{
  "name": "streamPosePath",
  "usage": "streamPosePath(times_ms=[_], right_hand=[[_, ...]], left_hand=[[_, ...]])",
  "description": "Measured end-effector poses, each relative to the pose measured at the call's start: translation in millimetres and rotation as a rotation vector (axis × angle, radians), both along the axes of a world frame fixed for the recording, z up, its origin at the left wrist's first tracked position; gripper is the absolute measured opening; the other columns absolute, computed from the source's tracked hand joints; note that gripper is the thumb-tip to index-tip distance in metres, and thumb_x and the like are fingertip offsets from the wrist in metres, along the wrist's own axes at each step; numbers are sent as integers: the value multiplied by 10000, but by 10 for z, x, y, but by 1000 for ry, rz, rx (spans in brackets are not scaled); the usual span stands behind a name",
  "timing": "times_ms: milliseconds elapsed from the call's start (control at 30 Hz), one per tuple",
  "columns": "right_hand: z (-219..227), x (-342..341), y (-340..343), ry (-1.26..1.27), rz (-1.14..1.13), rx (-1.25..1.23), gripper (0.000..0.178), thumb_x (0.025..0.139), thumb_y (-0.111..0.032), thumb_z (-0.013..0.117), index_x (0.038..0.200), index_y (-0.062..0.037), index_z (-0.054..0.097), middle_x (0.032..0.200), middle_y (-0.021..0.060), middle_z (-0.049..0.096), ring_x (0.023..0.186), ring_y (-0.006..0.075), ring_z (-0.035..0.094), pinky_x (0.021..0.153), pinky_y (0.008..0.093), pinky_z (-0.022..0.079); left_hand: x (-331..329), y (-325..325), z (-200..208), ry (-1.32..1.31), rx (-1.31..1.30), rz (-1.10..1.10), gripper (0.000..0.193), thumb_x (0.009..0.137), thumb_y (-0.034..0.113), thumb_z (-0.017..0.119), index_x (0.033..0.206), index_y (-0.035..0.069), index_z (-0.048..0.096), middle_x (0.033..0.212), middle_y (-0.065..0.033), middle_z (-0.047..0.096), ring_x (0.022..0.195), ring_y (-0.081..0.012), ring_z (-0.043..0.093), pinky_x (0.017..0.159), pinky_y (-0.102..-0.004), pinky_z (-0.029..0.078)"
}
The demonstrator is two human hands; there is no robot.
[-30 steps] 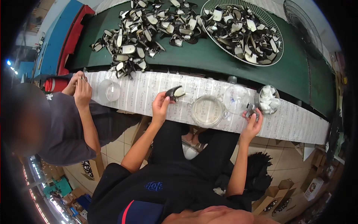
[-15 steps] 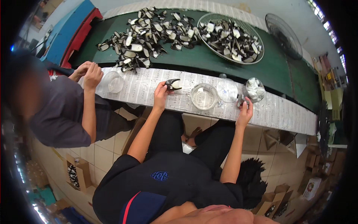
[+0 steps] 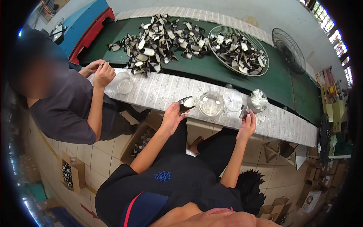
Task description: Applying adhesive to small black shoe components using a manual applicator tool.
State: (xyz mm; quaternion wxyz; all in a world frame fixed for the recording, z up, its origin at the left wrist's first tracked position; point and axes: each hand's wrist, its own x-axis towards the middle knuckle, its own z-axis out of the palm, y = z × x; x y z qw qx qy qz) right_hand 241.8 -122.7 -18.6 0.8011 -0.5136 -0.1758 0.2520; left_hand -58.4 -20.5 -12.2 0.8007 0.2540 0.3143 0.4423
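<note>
In my left hand (image 3: 175, 118) is a small black shoe-like piece with a pale insole (image 3: 187, 102), pinched between thumb and fingers at the table's near edge. To its right stands a round clear bowl (image 3: 211, 104) that looks to hold liquid. My right hand (image 3: 247, 123) has its fingers closed on a small dark grey piece (image 3: 244, 111); its kind is not clear. Just beyond that hand sits a clear jar stuffed with white wads (image 3: 258, 101). A flat transparent dish (image 3: 233, 101) lies between bowl and jar.
Many black-and-white pieces (image 3: 151, 47) are heaped on the green belt (image 3: 280, 81), and more fill a mesh basket (image 3: 239, 51). A co-worker (image 3: 64, 90) sits at left, hands near another clear container (image 3: 123, 83). A fan (image 3: 288, 49) stands at the back right.
My left hand has come nearer to me and closer to the bowl, with the shoe-like piece now tilted. The right hand stays beside the jar. The whole view has shifted slightly.
</note>
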Motion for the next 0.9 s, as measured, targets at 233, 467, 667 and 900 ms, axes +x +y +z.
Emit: streamPosePath(times_ms=[233, 467, 667, 900], right_hand=[[1075, -1154, -253, -622, 197, -230, 249, 882, -22, 631, 1127, 19, 652, 1062, 95, 638, 924, 134, 608, 795, 254, 493], [1106, -1459, -211, -1107, 223, -233, 306, 800, 44, 692, 1103, -1, 673, 1112, 163, 595, 830, 229, 647, 683, 305, 539], [1050, -1477, -186, -1166, 237, -266, 319, 793, 38, 701, 1107, -4, 669, 1107, 170, 594, 825, 259, 646, 682, 317, 544], [1006, -1482, -154, -1204, 204, -269, 309, 800, 34, 696, 1106, 1, 668, 1102, 170, 595, 824, 258, 647, 668, 322, 544]], left_hand=[[53, -298, 335, 74, 111, -146, 464, 950, 265, 588, 1306, -12, 477, 1146, -99, 636, 969, -181, 641, 816, -297, 524], [86, -354, 390, 136, 147, -195, 434, 921, 120, 629, 1303, -20, 478, 1156, -92, 634, 991, -145, 629, 808, -307, 554], [114, -315, 407, 141, 175, -243, 432, 918, 125, 634, 1296, -22, 484, 1139, -94, 638, 979, -138, 625, 802, -289, 548], [172, -318, 492, 136, 140, -257, 435, 923, 145, 632, 1296, -22, 485, 1107, -88, 646, 930, -127, 630, 797, -268, 538]])
